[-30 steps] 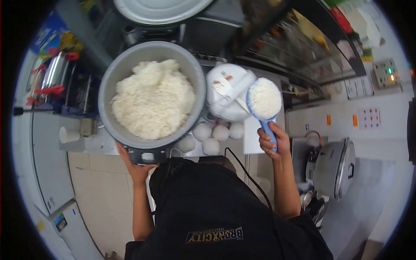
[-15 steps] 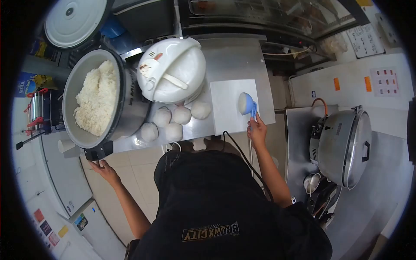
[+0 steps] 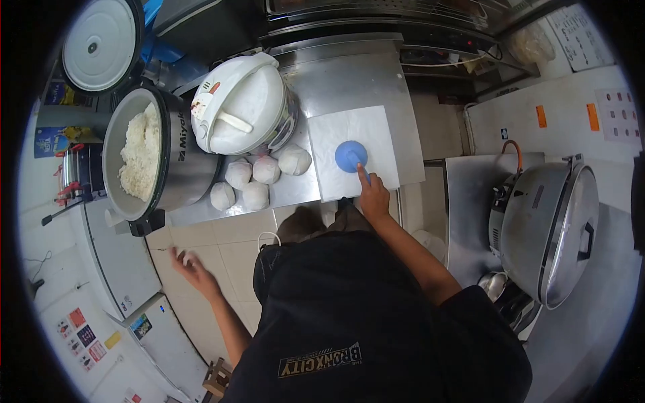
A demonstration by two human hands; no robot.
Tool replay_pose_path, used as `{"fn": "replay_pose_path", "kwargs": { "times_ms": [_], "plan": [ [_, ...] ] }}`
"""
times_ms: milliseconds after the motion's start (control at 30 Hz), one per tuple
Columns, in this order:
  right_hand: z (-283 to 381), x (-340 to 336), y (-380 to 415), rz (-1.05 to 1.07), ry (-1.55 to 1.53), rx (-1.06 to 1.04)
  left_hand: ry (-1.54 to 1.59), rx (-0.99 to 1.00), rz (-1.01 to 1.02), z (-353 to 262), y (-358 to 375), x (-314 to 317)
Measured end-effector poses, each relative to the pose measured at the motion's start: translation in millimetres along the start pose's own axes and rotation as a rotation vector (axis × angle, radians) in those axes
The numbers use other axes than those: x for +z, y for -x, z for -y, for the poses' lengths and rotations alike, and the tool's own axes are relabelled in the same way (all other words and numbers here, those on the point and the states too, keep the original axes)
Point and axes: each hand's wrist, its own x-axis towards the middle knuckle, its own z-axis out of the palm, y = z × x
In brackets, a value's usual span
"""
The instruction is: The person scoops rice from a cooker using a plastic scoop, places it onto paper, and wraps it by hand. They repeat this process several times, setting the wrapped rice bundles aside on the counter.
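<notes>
My right hand [image 3: 375, 199] grips the handle of a blue scoop [image 3: 350, 156], its index finger stretched along it. Round side up, the scoop's bowl lies against a white sheet of paper [image 3: 322, 183] on the steel table; whatever is under it is hidden. My left hand [image 3: 193, 270] hangs in the air in front of the table, fingers apart and slightly blurred, holding nothing. Nearest to it is a large rice cooker pot [image 3: 191, 161], tilted towards me, with white rice [image 3: 142, 158] inside. Several white wrapped balls [image 3: 266, 170] sit between the pot and the paper.
A white lidded tub [image 3: 245, 114] stands behind the wrapped balls. The cooker's round lid [image 3: 99, 48] is raised at the back left. Off to the right, another large cooker [image 3: 537, 228] rests on a steel counter [image 3: 463, 201]. An oven with racks [image 3: 376, 13] is behind the table.
My right hand has brought the scoop left and turned it over onto the paper. My left hand has come away from the pot's handle, moving right and nearer to me.
</notes>
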Motion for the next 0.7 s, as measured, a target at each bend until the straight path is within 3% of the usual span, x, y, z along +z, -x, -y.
{"fn": "replay_pose_path", "kwargs": {
  "times_ms": [33, 67, 100, 167, 233, 300, 333, 400, 433, 700],
  "plan": [
    [2, -6, -3, 0.036, -0.014, 0.027, -0.004, 0.157, 0.172, -14, 1, 9],
    [6, -13, -6, 0.071, -0.028, 0.051, 0.143, 0.156, 0.309, -47, 4, 32],
    [9, -20, -7, 0.064, -0.024, 0.055, 0.061, 0.302, 0.497, -73, 5, 56],
    [11, -34, -12, 0.152, -0.075, 0.091, 0.18, 0.405, 0.94, -125, 15, 113],
    [10, -42, -14, 0.169, -0.051, 0.082, 0.195, 0.584, 1.137, -139, 35, 181],
    [9, -48, -16, 0.189, -0.025, 0.07, 0.119, 0.794, 1.193, -125, 61, 247],
    [9, -51, -17, 0.175, -0.022, 0.039, 0.133, 0.788, 1.182, -112, 70, 266],
    [6, -55, -21, 0.159, -0.005, -0.007, -0.058, 1.069, 1.142, -92, 81, 298],
    [4, -53, -20, 0.149, 0.013, -0.034, -0.155, 0.946, 1.227, -86, 87, 306],
    [-15, -37, -17, 0.144, 0.108, -0.107, -0.266, 0.984, 1.162, -49, 99, 316]
  ]
}}
